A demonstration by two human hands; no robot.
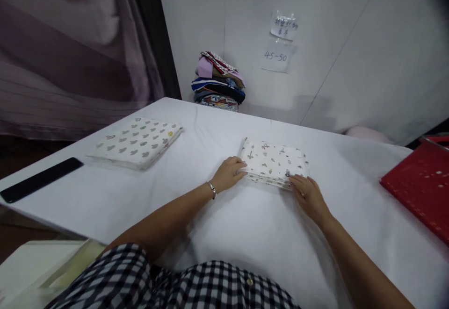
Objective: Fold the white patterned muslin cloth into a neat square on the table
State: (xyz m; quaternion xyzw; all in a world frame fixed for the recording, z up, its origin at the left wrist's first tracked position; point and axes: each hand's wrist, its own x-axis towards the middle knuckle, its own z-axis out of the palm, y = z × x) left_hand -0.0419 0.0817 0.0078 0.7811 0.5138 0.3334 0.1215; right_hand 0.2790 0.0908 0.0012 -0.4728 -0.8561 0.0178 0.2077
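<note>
A folded white cloth with small printed figures (273, 161) lies on the white table (252, 225) in front of me. My left hand (228, 173) rests at its near left corner, fingers curled against the edge. My right hand (308, 194) lies at its near right corner with the fingertips on the folded layers. Both hands grip the cloth's near edge. A bracelet sits on my left wrist.
A second folded cloth with grey printed shapes (137, 141) lies at the left. A black flat bar (40, 179) sits near the left edge. A red board (423, 185) is at the right. A stack of coloured fabrics (218, 82) stands against the wall, under paper notes (280, 42).
</note>
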